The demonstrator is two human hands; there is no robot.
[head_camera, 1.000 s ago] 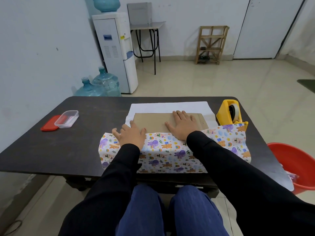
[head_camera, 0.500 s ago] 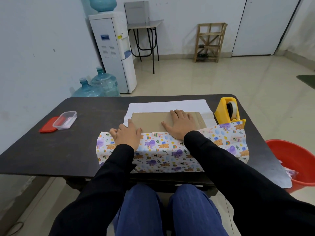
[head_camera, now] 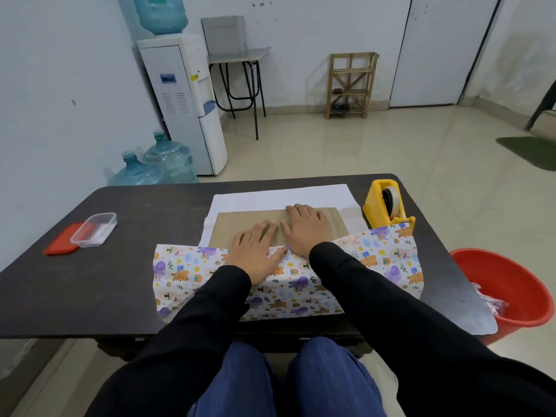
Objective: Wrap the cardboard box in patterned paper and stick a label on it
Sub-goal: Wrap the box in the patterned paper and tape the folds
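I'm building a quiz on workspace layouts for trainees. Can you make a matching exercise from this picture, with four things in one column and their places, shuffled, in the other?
Things
1. cardboard box
2. tape dispenser
3. clear container
4. red bucket

Places
a. on the floor, right of the table
b. left part of the table, by a red lid
c. far right corner of the table
d. mid-table, under the left hand and right hand

Pairs: 1-d, 2-c, 3-b, 4-a
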